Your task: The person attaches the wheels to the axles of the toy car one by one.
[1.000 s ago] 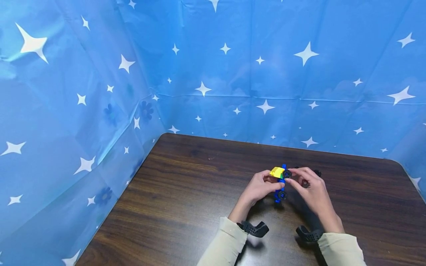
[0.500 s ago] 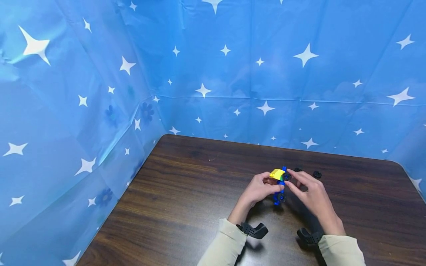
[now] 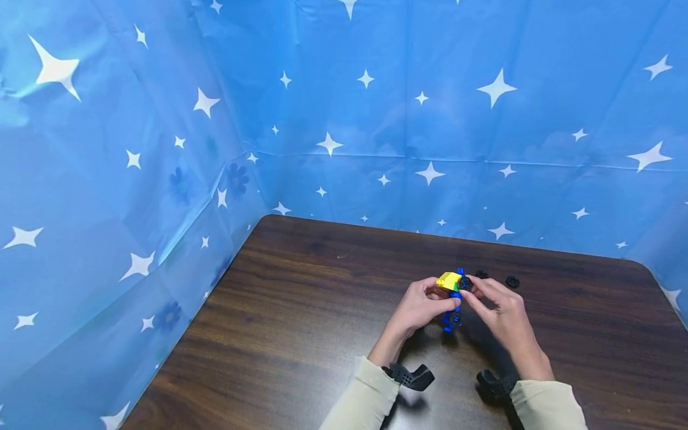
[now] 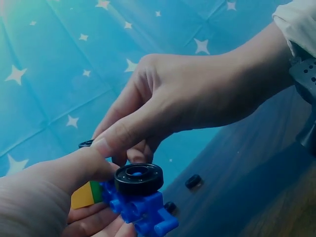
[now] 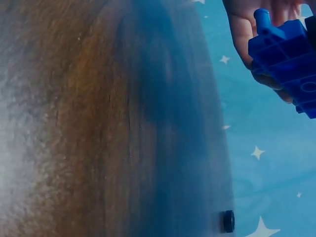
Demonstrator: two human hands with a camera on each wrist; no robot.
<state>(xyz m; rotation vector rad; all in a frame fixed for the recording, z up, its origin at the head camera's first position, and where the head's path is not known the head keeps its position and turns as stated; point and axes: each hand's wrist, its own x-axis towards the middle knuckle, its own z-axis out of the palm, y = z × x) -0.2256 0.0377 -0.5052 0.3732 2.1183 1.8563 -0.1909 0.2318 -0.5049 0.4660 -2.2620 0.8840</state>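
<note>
A small toy car with a blue chassis is held up over the table. Yellow and green pieces sit on its side, the yellow block facing left in the head view. My left hand grips the car around its middle, thumb on one side and fingers underneath. At its far end my right hand pinches a black wheel between thumb and fingertips, right against the chassis. Another black wheel is mounted at the near end. The right wrist view catches the blue underside; the right fingers are outside it.
Two loose black wheels lie on the table behind the right hand, one farther right and one partly behind the fingers. The dark wood table backs onto a blue star-patterned curtain. Both wrists wear black mounts.
My right fingers have shifted slightly at the wheel, which now faces a little differently. The loose wheels show more clearly behind the right hand. My left hand keeps its grip almost unmoved.
</note>
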